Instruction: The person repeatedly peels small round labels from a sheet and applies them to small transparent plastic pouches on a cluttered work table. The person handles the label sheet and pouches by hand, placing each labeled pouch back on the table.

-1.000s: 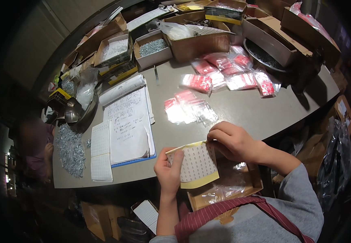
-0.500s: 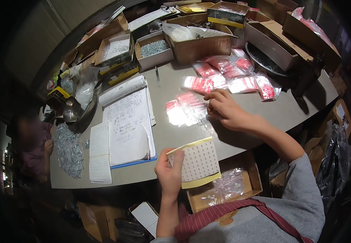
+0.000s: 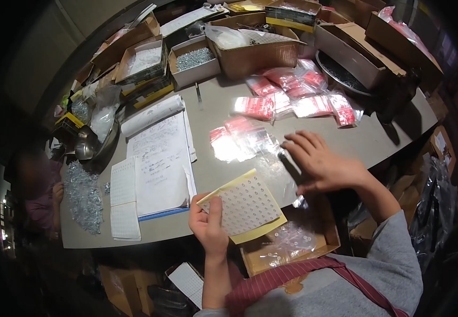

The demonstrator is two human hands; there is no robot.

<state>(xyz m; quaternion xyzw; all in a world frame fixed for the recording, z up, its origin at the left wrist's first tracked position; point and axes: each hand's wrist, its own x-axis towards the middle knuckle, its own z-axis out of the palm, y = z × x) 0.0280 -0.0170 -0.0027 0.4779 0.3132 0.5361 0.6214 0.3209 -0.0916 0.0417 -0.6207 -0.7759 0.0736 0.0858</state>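
My left hand (image 3: 209, 227) grips a sheet of number stickers (image 3: 245, 205) by its left edge, thumb on top; its yellow backing shows along the border. Beyond the table's front edge, the sheet is tilted. Over the table to its right, my right hand (image 3: 319, 164) is open, fingers spread, and I see nothing held in it. Left of those fingertips lies a loose spread of small clear zip bags (image 3: 239, 140) with red marks, glaring in the light. Below the table edge an open cardboard box (image 3: 330, 232) holds clear bags with small round stickers (image 3: 292, 238).
An open notebook (image 3: 160, 158) and sticker sheets (image 3: 123, 198) lie at left, beside a heap of screws (image 3: 82, 198). Bundles of red-marked bags (image 3: 292, 90), a pen (image 3: 199, 96) and cartons of hardware (image 3: 194, 61) stand farther back. Another person's hand (image 3: 57, 191) shows at far left.
My right hand has moved from the loose bags toward me and to the right, its fingers spreading. The sticker sheet has tilted in my left hand. The whole view has shifted slightly.
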